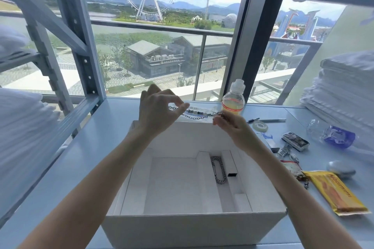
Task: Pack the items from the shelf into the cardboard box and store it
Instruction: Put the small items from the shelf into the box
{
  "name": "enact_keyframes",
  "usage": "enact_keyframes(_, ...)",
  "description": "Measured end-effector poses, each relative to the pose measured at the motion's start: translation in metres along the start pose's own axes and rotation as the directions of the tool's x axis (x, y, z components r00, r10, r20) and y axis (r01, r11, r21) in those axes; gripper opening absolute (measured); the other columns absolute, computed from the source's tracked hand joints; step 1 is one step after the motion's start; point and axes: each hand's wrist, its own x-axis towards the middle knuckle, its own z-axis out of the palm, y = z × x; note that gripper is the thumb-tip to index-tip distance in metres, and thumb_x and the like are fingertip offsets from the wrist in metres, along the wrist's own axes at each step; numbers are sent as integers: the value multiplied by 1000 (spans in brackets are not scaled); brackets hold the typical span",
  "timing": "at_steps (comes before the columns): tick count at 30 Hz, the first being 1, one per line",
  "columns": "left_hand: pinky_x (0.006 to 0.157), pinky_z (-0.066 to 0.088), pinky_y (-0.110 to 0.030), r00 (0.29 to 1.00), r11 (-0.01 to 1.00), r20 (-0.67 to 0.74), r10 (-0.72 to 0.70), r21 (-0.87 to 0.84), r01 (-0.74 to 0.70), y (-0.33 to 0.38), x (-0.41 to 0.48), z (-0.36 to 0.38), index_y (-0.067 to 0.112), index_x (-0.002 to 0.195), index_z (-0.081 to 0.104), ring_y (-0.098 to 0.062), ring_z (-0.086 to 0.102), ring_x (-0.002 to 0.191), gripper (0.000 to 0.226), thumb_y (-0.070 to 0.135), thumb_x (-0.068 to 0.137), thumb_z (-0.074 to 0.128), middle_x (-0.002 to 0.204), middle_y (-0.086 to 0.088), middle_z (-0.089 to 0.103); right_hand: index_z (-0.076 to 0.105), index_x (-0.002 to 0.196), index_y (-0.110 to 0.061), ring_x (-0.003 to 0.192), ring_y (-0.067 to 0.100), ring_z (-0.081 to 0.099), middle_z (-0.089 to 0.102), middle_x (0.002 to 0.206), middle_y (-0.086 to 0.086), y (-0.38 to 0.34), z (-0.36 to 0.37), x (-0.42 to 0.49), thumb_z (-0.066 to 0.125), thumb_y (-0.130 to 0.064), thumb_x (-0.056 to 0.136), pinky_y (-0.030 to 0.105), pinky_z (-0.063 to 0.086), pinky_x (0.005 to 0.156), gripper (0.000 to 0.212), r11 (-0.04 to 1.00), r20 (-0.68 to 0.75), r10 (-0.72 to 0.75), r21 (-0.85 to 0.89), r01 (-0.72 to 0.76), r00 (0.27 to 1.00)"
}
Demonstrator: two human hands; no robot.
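Observation:
An open white cardboard box (pixel 194 226) stands on the pale blue shelf (pixel 97 139) in front of me. Inside it lie a silver chain bracelet (pixel 218 170) and a small white tube with a black end (pixel 230 166). Above the box's far wall, a beaded chain (pixel 198 113) is stretched between my hands. My left hand (pixel 157 109) pinches its left end. Its right end, with a clasp, is pinched by my right hand (pixel 230 125).
Right of the box lie a drink bottle (pixel 233 101), a pen (pixel 265 120), a tape roll (pixel 260 126), a metal tin (pixel 295 141), a crumpled plastic bottle (pixel 332 134), a yellow snack packet (pixel 338 192) and a small red-edged bag (pixel 292 168). Folded white towels (pixel 348 91) stack at the right.

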Motion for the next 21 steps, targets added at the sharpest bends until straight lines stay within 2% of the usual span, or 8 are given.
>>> enact_keyframes(2,77,23,-31,992,998,121,44,-49,-38,4,-3,5,30,75,74,-11,39,88,26,53,79,61,84,19,67,54,76,-25,66,14,39,46,69,0,0,-1,0,46,-22,95,17,29,57,21,998,-85,-15,64,21,996)
enact_keyframes(5,84,29,-33,910,954,413,23,-280,103,8,-8,10,37,88,72,-8,47,92,33,61,75,55,85,26,62,51,76,-27,66,11,40,45,69,-6,1,1,0,44,-18,96,18,32,61,23,996,-120,-48,71,57,992)
enact_keyframes(7,85,34,-31,841,919,539,52,-356,172,11,-10,15,37,97,70,-4,53,94,24,51,79,61,91,25,63,49,76,-27,63,5,41,46,68,-9,1,2,0,44,-17,97,18,34,60,24,996,-124,-57,62,65,991)
enact_keyframes(10,84,41,-24,783,854,619,63,-439,279,16,-10,18,36,100,66,-7,53,95,21,30,81,69,95,19,64,48,75,-25,61,7,39,44,66,-8,1,2,0,43,-16,97,22,33,60,25,994,-112,-61,87,71,992)
enact_keyframes(14,83,39,-17,758,844,653,7,-410,345,14,-9,19,30,104,68,-8,52,97,29,16,79,69,95,20,63,50,74,-26,69,17,40,44,68,-6,1,2,-1,43,-21,95,30,33,66,22,987,-158,-65,137,87,985)
enact_keyframes(18,82,34,-22,858,972,513,31,-217,95,6,-9,15,22,103,70,-10,42,99,25,12,80,65,95,13,64,53,75,-27,68,15,43,49,68,-8,0,0,-1,44,-20,97,32,34,66,25,995,-218,-16,92,36,976)
enact_keyframes(21,78,41,-26,898,991,438,49,-134,12,7,-11,4,20,95,73,-13,49,94,19,11,82,62,84,9,63,58,84,-17,61,11,49,54,67,-4,-2,-5,-2,46,-18,97,33,42,64,17,998,-298,51,61,-34,953)
